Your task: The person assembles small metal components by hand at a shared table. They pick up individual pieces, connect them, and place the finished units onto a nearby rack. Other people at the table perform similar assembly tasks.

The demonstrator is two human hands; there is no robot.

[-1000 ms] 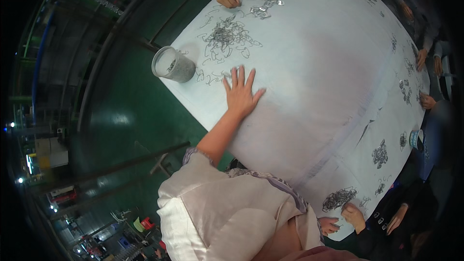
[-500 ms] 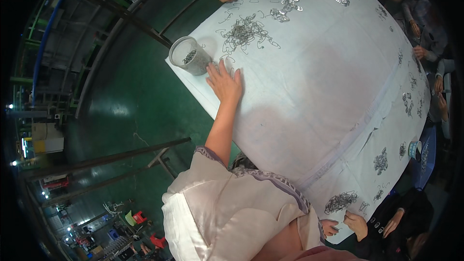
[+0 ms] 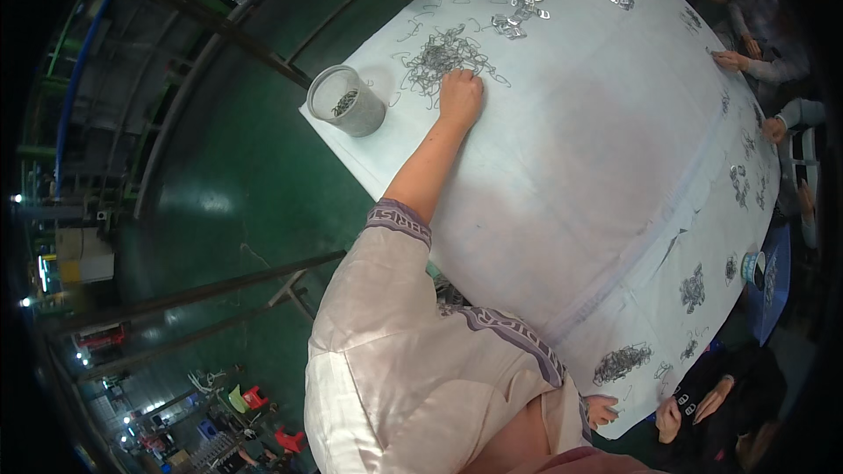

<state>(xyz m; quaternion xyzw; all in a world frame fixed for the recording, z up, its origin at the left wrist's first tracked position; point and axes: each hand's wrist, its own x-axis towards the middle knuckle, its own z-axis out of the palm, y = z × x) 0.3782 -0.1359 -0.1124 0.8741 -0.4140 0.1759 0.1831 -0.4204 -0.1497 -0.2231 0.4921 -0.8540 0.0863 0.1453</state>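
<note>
My left hand (image 3: 462, 95) rests at the near edge of a loose pile of bent wire hooks (image 3: 443, 54) on the white-covered table (image 3: 527, 246). Its fingers curl downward; their tips are hidden, so what they hold does not show. Left of that hand stands a translucent plastic tub (image 3: 358, 119) with some small metal pieces inside. My right hand (image 3: 602, 411) lies on the cloth by the table's near right edge, partly visible, its fingers loosely extended. Beyond it is a dense heap of dark wire hooks (image 3: 623, 362).
Flat metal buckles (image 3: 522, 17) lie beyond the hook pile. Other people's hands work along the right and far edges; one hand (image 3: 669, 420) is close to my right. A small pot (image 3: 753, 270) and a blue tray (image 3: 773, 285) sit at the right. Metal rails (image 3: 211, 285) stand left.
My left hand has moved away from beside the tub, rightward and farther out to the hook pile, and its spread fingers have curled. My right hand has barely moved.
</note>
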